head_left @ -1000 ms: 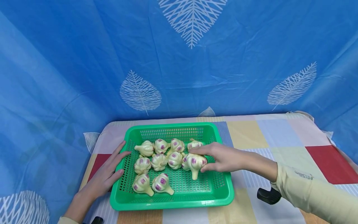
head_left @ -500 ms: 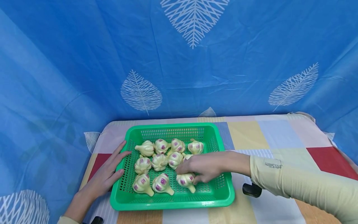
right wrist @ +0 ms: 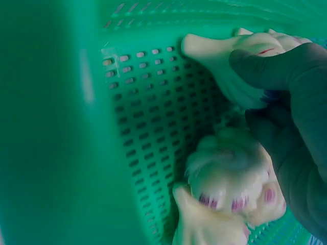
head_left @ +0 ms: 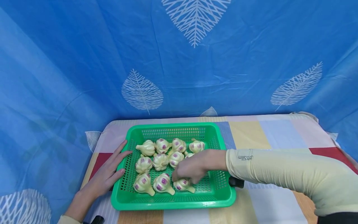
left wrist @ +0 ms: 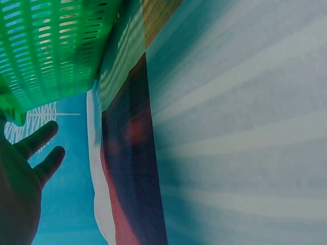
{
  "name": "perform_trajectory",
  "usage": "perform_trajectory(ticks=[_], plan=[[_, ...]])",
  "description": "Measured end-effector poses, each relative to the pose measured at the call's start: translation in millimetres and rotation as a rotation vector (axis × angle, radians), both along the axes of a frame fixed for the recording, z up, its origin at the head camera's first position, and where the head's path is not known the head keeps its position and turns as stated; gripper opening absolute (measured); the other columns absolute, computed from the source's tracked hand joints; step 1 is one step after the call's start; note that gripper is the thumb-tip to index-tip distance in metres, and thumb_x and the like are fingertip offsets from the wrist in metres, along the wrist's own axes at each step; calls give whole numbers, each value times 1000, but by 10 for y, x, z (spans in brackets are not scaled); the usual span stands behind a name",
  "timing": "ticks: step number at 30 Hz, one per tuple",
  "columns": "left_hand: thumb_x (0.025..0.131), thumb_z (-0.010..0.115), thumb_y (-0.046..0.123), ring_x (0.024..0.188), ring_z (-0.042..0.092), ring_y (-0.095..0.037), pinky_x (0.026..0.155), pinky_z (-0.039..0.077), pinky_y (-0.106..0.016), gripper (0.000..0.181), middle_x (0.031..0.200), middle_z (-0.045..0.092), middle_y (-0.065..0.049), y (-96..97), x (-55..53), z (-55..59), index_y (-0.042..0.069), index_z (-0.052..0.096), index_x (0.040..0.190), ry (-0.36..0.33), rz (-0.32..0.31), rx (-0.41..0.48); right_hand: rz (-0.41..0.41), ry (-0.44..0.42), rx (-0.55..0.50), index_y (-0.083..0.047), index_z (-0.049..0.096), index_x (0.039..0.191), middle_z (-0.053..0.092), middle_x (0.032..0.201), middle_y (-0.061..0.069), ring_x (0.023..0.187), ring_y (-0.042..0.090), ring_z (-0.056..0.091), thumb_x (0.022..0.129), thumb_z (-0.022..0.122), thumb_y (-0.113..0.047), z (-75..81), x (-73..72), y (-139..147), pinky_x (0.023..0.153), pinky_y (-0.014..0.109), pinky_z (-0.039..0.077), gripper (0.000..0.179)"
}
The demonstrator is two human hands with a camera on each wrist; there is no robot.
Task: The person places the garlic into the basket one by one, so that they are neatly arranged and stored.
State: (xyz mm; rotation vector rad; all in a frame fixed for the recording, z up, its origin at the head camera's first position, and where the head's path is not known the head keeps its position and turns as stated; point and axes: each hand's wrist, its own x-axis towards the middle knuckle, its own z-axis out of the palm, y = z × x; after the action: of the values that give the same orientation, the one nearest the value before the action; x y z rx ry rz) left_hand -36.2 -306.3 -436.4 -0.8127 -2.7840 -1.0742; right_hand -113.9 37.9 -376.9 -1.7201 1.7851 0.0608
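Note:
My right hand (head_left: 193, 168) reaches down into a green plastic basket (head_left: 173, 206). It grips a garlic bulb (head_left: 182, 185) in the front row; in the right wrist view, thumb and finger pinch this pale bulb (right wrist: 219, 61) by its side, stem toward the basket wall. Two purple-streaked bulbs lie to its left, the nearer a garlic bulb (head_left: 162, 183) with its stem forward. Fingers spread, my left hand (head_left: 104, 175) rests at the basket's left rim. In the left wrist view, that hand (left wrist: 23, 184) shows only partly, below the basket wall (left wrist: 56, 56).
Behind the front row lie several more garlic bulbs (head_left: 160, 162), one bulb (head_left: 197, 146) apart at the back right; my right hand partly covers another. A checked cloth (head_left: 249, 133) covers the table. A blue leaf-patterned curtain (head_left: 179, 77) hangs behind and left.
My right hand has carried its garlic bulb forward, left and down, from over the basket's right side to the front row beside two others. My left hand has stayed at the rim.

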Motion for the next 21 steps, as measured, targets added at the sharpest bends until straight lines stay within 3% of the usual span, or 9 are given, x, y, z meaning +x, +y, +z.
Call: perform_trajectory(ticks=[4,7,16,21], plan=[[94,61,12,152,17,-24,113,14,-17,62,169,10,-5,-4,-2,-1,15,41,152,-3,7,-12,53,56,11,-17,60,104,56,97,-9,76,3,46,82,65,8,-47,43,-85,62,15,39,34],[93,62,13,152,17,-23,113,14,-17,63,169,10,-5,-12,-3,-1,15,42,152,2,13,-16,78,95,3,-17,57,99,50,93,-9,71,4,43,81,68,7,-52,72,-118,57,16,37,31],[94,61,12,152,17,-24,113,14,-16,61,169,10,-6,-6,3,13,13,42,152,7,6,-7,113,154,-63,-17,61,113,60,107,-11,82,-1,51,87,77,-14,-62,101,-110,69,13,44,31],[94,61,13,152,18,-24,113,14,-17,61,169,11,-5,-1,-3,26,14,42,152,1,11,-18,84,167,-52,-20,60,127,60,130,-10,98,1,59,89,78,-22,-45,121,-97,82,18,49,42]])
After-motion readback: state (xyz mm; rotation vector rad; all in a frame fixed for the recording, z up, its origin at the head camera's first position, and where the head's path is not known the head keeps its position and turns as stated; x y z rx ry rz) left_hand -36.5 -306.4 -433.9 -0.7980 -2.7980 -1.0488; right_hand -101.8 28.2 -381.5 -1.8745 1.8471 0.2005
